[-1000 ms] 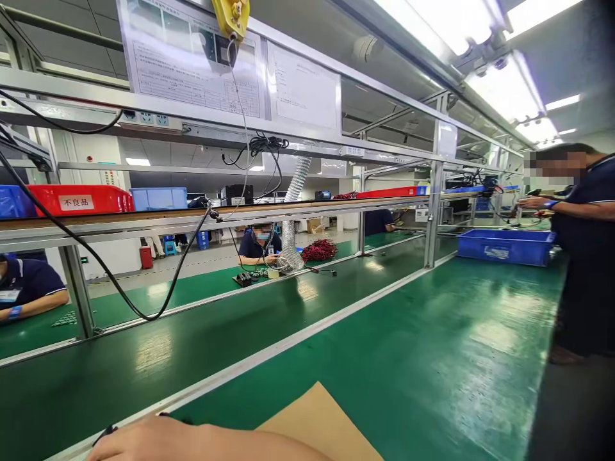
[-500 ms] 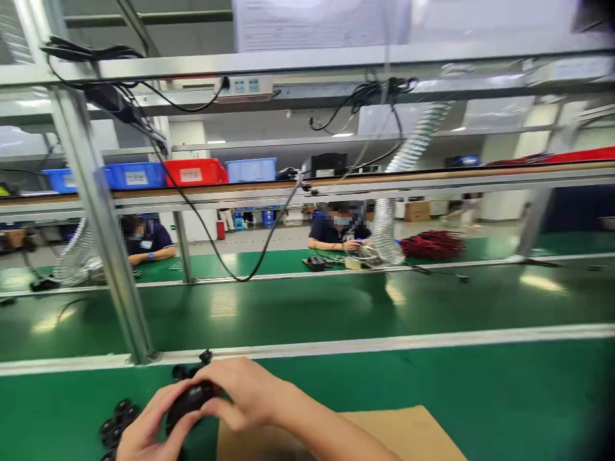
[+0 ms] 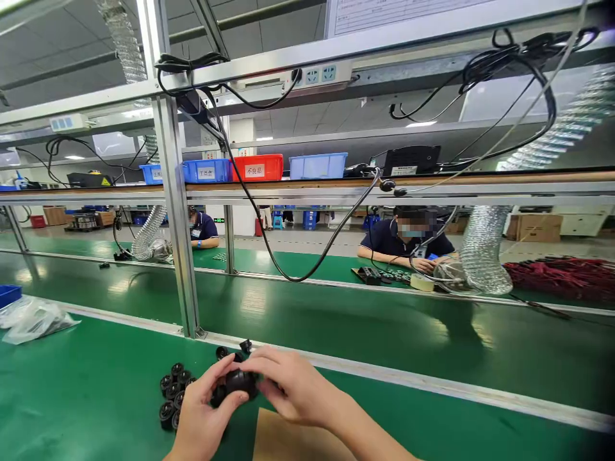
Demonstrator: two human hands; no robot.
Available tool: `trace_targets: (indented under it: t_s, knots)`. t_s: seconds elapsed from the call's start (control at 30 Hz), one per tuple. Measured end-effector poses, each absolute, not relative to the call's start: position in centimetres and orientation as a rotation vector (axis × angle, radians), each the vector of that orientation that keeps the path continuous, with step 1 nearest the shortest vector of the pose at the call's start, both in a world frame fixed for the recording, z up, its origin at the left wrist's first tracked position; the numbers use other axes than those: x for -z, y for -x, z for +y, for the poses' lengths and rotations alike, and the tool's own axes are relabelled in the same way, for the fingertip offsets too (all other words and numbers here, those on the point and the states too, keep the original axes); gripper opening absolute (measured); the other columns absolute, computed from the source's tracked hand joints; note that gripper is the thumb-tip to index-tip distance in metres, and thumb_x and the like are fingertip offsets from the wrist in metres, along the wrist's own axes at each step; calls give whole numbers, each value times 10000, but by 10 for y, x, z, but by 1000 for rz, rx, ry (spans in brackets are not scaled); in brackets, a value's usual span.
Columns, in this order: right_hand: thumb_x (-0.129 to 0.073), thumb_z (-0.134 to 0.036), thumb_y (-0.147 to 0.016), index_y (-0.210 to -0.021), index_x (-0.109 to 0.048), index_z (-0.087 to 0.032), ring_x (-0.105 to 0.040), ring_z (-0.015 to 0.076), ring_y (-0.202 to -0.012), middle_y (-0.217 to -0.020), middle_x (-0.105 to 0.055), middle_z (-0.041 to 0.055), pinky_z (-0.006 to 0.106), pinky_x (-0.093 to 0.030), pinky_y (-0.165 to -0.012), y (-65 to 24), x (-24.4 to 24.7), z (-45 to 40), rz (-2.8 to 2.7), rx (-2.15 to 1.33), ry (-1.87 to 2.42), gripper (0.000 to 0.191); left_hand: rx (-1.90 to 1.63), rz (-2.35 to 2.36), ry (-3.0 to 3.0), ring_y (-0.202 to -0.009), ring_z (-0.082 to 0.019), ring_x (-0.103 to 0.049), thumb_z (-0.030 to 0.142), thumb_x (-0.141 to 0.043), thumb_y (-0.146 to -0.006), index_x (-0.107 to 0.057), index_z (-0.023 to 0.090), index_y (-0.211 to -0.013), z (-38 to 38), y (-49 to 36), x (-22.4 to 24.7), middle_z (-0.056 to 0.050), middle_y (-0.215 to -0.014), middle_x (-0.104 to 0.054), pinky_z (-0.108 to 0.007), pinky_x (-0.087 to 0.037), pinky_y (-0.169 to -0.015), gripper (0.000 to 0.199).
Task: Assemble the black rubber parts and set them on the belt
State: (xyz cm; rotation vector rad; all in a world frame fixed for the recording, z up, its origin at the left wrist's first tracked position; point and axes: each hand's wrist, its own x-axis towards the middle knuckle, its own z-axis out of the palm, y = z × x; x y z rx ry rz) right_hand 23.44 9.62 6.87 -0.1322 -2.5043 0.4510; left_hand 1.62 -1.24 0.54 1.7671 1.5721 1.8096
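Note:
A black rounded plastic part (image 3: 240,382) is held between my two hands over the green bench. My left hand (image 3: 204,406) wraps it from the left, with the thumb along its near side. From the right, my right hand (image 3: 298,387) closes its fingertips on the part's top and right side. Several small black round parts (image 3: 175,387) lie grouped just left of my left hand. A few more black pieces (image 3: 245,346) sit behind my fingers, partly covered. Under my right forearm lies a brown cardboard sheet (image 3: 288,438).
A metal post (image 3: 175,256) rises behind the bench's far edge. Clear plastic bags (image 3: 36,318) lie at left. A black cable (image 3: 288,275) hangs in front of the shelf carrying blue boxes and a red box (image 3: 258,168). Two people sit across the green belt (image 3: 307,314).
My view has swung left, so the surroundings appear further right. Both hands keep hold of the black part, which is turned differently, and my right fingers have shifted on it.

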Motion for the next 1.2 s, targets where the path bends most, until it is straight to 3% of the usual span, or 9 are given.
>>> trace_targets:
  t_s: [0.27, 0.4, 0.57, 0.7, 0.87, 0.97, 1.07, 1.13, 1.2]
  knots:
    - [-636, -188, -931, -1188, -736, -239, -643, 184, -801, -952, -758, 16, 276, -466, -709, -222, -67, 84, -2354, -873, 382, 281, -1862, 1581, -2061, -1099, -251, -797, 237, -838, -876, -764, 343, -1293, -14, -13, -11, -30, -1205, -827, -353, -667, -1013, 437]
    - [-622, -219, -955, -1229, -737, -205, -667, 188, -817, -986, -770, 44, 268, -493, -715, -220, -67, 84, -2246, -1082, 436, 298, -1710, 1595, -1915, -1167, -269, -781, 314, -706, -994, -637, 294, -1472, -13, -12, -11, -84, -1322, -785, -374, -674, -1006, 484]
    - [-602, -275, -964, -1150, -750, -178, -635, 176, -759, -898, -747, 35, 259, -462, -667, -220, -69, 85, -2156, -1215, 509, 256, -1660, 1599, -2141, -1256, -252, -718, 255, -708, -999, -679, 324, -1389, -14, -5, -18, -47, -1330, -770, -389, -593, -1123, 397]
    - [-583, -222, -890, -855, -732, -197, -515, 142, -611, -673, -629, -18, 259, -341, -565, -228, -76, 85, -2438, -894, 750, 155, -1408, 1679, -2182, -1334, -262, -630, 273, -616, -1045, -574, 308, -1502, -15, 15, -42, -72, -1383, -713, -424, -521, -1174, 460]
    - [-646, -124, -692, -547, -519, -200, -506, 172, -539, -527, -540, 10, 308, -227, -536, -236, -67, 92, -2754, -362, 1008, 207, -732, 1960, -2102, -1163, -293, -643, 180, -508, -993, -774, 246, -1155, -23, 44, -69, -87, -1127, -734, -441, -537, -1033, 318]
    - [-664, -95, -719, -662, -630, -194, -643, 249, -648, -666, -677, 77, 304, -270, -564, -238, -61, 97, -2785, -296, 1082, 119, -495, 1999, -1988, -1143, -307, -635, 166, -689, -830, -784, 266, -1104, -36, 55, -73, -65, -1121, -704, -431, -537, -994, 307]
    - [-660, -80, -799, -890, -720, -148, -724, 356, -816, -859, -754, 168, 338, -383, -634, -235, -61, 92, -2831, -228, 1110, 128, -403, 1996, -1939, -1198, -325, -601, 169, -852, -640, -766, 301, -1160, -45, 63, -73, -53, -1247, -649, -416, -539, -987, 543]
    - [-663, -127, -869, -1039, -725, -148, -734, 382, -923, -980, -763, 171, 379, -462, -706, -228, -59, 80, -2881, -234, 1032, 182, -382, 2045, -1936, -1254, -325, -569, 189, -870, -635, -739, 315, -1225, -46, 67, -73, -56, -1321, -608, -417, -523, -1026, 617]
    - [-671, -199, -919, -1279, -674, -202, -719, 365, -1060, -1208, -736, 143, 406, -521, -811, -219, -52, 64, -2910, -307, 821, 360, -405, 2129, -1954, -1284, -318, -554, 248, -815, -752, -735, 292, -1252, -43, 69, -71, -77, -1317, -605, -438, -494, -1083, 508]
